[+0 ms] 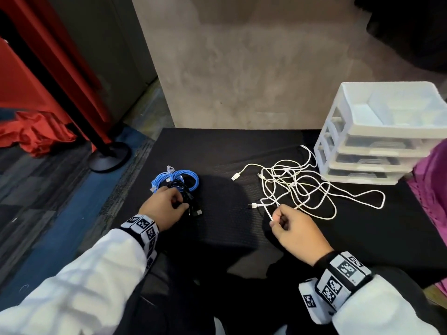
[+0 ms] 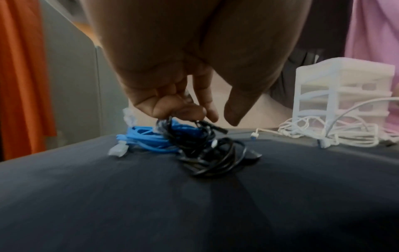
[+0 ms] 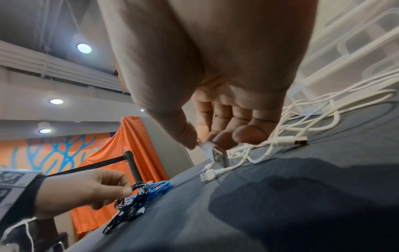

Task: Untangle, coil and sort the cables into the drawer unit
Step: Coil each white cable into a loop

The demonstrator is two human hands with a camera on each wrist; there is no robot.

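Pinching: left hand black cable, right hand white cable; no legible writing.

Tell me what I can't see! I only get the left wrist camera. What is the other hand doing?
Observer: The right hand pinches the plug end of a white cable.
Child: Is the white stuff messy?
Observer: Yes. From above, the white cables lie in a loose tangle on the black mat.
Child: Are the drawers open?
Observer: No, all drawers of the drawer unit look pushed in.
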